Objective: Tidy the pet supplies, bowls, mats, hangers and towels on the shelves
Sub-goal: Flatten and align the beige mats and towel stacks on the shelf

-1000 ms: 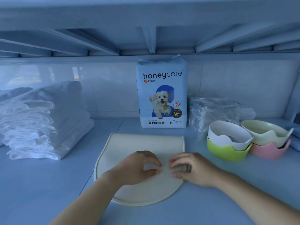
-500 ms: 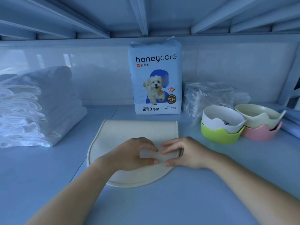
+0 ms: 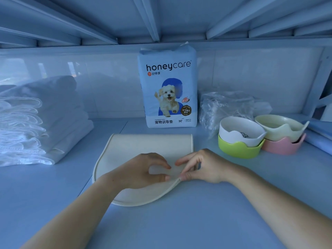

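A cream mat (image 3: pixel 143 150), folded in half with a rounded near edge, lies flat on the shelf in front of me. My left hand (image 3: pixel 143 169) rests on its middle with curled fingers pressing down. My right hand (image 3: pixel 199 166) pinches the mat's right edge between thumb and fingers, lifting it slightly. Behind the mat stands a honeycare training pad pack (image 3: pixel 168 94). Folded white towels (image 3: pixel 36 121) are stacked at the left. A white bowl sits in a green bowl (image 3: pixel 239 148), and a cream bowl sits in a pink bowl (image 3: pixel 283 146), both at the right.
A crumpled clear plastic bag (image 3: pixel 228 106) lies behind the bowls. The shelf above hangs low overhead. A metal upright (image 3: pixel 321 83) stands at the far right, with blue folded items (image 3: pixel 318 139) beside it.
My right hand has turned and now pinches the mat's right edge, raising it a little. My left hand stays on the mat. The view has shifted slightly.
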